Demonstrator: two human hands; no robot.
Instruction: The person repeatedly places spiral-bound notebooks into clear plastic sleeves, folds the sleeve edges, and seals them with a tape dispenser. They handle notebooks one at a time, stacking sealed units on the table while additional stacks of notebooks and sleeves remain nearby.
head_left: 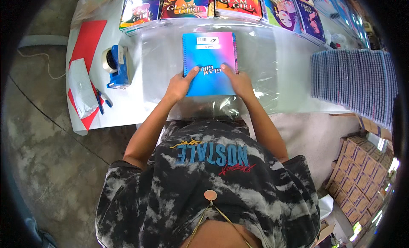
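Between my two hands is a spiral notebook (209,84) with a blue-to-pink cover and a white barcode label near its far edge. My left hand (181,83) grips its left side, thumb on top of the cover and fingers out of sight beneath. On the opposite side my right hand (239,80) holds it the same way. Under the notebook a sheet of clear plastic film (260,69) spreads over the white table (136,109), wrinkled and shiny to the right and toward my body.
Stacks of colourful notebooks (187,5) line the far edge. Many spiral-bound books stand in a long row (353,79) at right. Left are a blue tape dispenser (120,68), red sheet (90,41), plastic-wrapped white bundle (82,88) and small cutter (102,99). Cartons (360,175) are stacked beyond the right side.
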